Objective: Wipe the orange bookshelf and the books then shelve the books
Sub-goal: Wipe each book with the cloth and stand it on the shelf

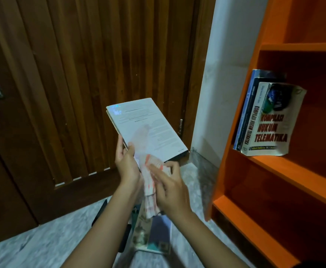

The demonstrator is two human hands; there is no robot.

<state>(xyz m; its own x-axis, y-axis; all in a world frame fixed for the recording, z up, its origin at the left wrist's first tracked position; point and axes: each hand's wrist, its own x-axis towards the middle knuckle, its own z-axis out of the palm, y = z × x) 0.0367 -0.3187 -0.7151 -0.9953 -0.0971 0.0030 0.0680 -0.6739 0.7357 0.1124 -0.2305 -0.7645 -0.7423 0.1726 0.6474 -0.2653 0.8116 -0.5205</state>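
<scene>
My left hand (127, 165) grips the near corner of a white book (148, 128), held up in front of me with its back cover facing me. My right hand (171, 188) is shut on a white and orange striped cloth (150, 188) that touches the book's lower edge and hangs down between my hands. The orange bookshelf (285, 171) stands on the right. Three books (270, 120) stand upright at the left end of its middle shelf; the front one reads "Kompilasi Hukum Telematika".
More books (154, 235) lie stacked on the grey marbled floor (42, 244) below my arms. A dark wooden door (100, 74) fills the left and centre. A white wall (226, 74) stands between the door and the bookshelf.
</scene>
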